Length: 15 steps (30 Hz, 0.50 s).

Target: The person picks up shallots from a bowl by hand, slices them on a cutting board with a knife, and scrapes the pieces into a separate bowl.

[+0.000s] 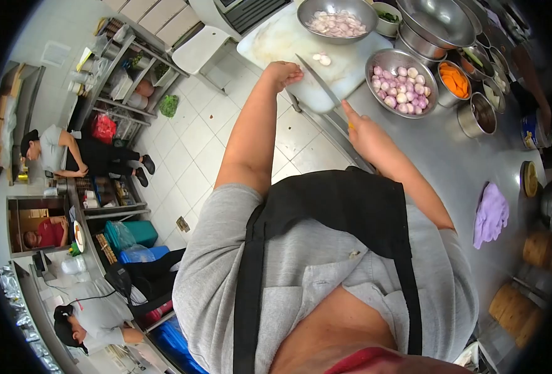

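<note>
1. Head view: the right hand (364, 132) grips the handle of a kitchen knife (319, 81), index finger extended towards the blade.
2. The left hand (282, 75) is curled beside the knife, at the edge of a white cutting board (275, 40); whether it holds anything, I cannot tell.
3. Peeled shallots (321, 58) lie on the board near the knife tip.
4. Behind them is a metal bowl of sliced shallots (337, 25); to the right, another holds whole shallots (404, 90).
5. A purple cloth (492, 215) lies on the metal surface (432, 168).
</note>
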Tool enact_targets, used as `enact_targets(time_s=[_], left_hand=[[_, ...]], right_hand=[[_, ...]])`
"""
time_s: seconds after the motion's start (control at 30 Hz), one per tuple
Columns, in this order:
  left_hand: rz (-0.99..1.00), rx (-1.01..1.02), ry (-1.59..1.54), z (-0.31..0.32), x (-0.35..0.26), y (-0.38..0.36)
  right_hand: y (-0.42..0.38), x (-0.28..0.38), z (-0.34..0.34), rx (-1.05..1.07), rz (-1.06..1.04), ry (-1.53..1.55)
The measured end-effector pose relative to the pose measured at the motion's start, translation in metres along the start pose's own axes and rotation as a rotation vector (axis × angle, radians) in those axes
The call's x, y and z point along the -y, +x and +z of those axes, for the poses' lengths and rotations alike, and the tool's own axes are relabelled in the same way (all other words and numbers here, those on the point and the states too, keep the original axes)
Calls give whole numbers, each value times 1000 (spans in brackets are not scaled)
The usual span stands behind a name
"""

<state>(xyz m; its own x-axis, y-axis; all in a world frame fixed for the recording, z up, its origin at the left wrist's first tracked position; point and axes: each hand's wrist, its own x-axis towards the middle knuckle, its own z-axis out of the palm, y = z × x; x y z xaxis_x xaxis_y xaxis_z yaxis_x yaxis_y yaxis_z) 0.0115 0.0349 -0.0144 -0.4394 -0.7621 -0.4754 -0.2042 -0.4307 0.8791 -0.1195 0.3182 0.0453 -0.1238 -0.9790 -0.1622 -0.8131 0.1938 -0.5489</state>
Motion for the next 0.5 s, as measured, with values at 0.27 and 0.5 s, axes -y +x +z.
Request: enact_targets(time_s=[0.27,0.5], left_hand=[[15,62,-72,-4,2,-3],[1,29,-30,1,-2,-4]], right_hand=[[-5,7,-5,-11,-31,19],[-6,7,-6,-24,-60,21]])
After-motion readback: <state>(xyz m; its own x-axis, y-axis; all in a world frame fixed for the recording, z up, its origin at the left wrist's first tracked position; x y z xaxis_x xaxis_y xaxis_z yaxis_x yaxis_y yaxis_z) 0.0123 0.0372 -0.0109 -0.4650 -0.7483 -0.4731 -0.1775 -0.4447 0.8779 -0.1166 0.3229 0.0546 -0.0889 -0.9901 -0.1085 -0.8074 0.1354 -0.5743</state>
